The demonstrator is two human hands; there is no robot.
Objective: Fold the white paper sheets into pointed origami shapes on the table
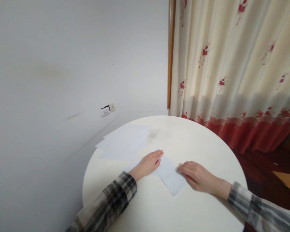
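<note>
A folded white sheet of paper (170,175) lies on the round white table (198,148) in front of me. My left hand (148,164) rests flat on its left part, fingers stretched out and together. My right hand (195,175) presses on the sheet's right edge with fingers extended and slightly curled. Both arms wear plaid sleeves. Neither hand holds anything up.
A loose stack of several white sheets (124,143) lies at the table's far left. A grey wall with a socket (105,111) stands behind. A cream curtain with red flowers (232,71) hangs at the right over a dark wooden floor.
</note>
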